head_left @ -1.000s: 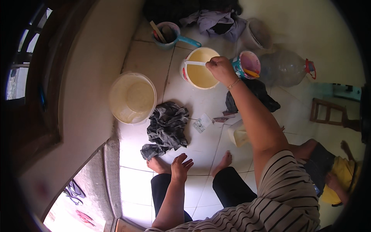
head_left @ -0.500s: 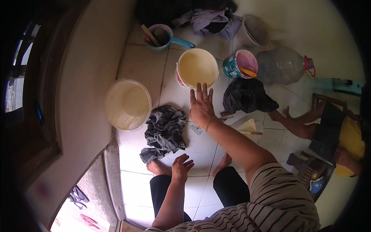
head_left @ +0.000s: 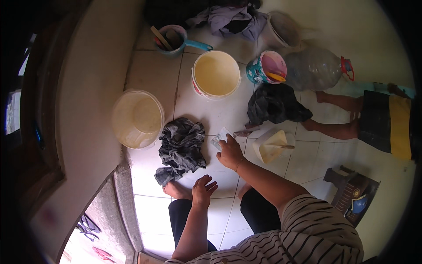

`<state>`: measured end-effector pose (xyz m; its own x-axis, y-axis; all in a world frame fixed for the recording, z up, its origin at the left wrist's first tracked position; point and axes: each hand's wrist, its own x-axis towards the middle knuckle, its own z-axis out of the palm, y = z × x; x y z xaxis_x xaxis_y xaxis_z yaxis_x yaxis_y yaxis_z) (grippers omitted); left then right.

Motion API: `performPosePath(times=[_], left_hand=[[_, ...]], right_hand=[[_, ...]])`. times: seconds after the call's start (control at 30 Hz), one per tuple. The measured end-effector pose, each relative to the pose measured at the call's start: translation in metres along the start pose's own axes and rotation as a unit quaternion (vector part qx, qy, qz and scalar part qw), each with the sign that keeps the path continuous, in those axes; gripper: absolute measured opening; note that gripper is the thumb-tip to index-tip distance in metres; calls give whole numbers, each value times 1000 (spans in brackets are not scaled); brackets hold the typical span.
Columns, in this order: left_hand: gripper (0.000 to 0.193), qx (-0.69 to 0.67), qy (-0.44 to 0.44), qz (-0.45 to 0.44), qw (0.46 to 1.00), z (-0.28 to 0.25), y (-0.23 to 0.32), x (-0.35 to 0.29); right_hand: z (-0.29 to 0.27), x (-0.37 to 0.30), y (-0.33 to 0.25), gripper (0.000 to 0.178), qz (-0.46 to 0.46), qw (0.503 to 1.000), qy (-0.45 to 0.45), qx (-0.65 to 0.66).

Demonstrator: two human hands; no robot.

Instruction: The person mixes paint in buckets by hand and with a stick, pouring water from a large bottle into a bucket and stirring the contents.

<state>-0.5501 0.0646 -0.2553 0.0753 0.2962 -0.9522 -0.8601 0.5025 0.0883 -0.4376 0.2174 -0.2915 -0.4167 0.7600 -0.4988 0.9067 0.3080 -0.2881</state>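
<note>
My right hand (head_left: 230, 153) pinches the near end of a small flat pale rectangular plate (head_left: 222, 137), smudged with grey, over the tiled floor. Its exact kind does not show clearly. My left hand (head_left: 204, 191) hovers near my left foot with its fingers apart, holding nothing. Beyond it lies a crumpled grey-black cloth (head_left: 182, 144). Just right of the plate, a flat tool with a dark handle (head_left: 247, 130) rests on the floor. Next to that stands a pale square tub (head_left: 265, 152) with cream paste and a stick-like tool across it. Farther off is a white bucket (head_left: 215, 74) with cream contents.
A large pale bucket (head_left: 138, 119) stands by the left wall. Toward the back are a blue-handled dipper (head_left: 175, 42), a teal pail (head_left: 266, 67) with a yellow-handled tool, a big clear bottle (head_left: 313, 67) and a black plastic bag (head_left: 276, 104). Another person's legs (head_left: 338, 130) and a brown stool (head_left: 355, 193) are at right.
My right hand came back from the white bucket to the flat plate and took hold of it. The left hand barely moved. The other person at right straightened and shifted.
</note>
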Motion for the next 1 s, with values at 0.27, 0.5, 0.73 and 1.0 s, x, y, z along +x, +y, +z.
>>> performPosePath(times=[0.27,0.5,0.73,1.0], left_hand=[[48,13,-10,9,1000,-3,0,1],[48,29,-13,7,999,3,0,-6],[46,52,-12,5,999,5,-2,-9],[46,78,-10,-9,997,5,-12,-10]], right_hand=[[53,-24,27,35,174,975,-119,64],[108,-57,68,70,322,928,-130,134],[117,-68,113,92,369,911,-125,137],[123,-61,137,98,456,868,-72,183]])
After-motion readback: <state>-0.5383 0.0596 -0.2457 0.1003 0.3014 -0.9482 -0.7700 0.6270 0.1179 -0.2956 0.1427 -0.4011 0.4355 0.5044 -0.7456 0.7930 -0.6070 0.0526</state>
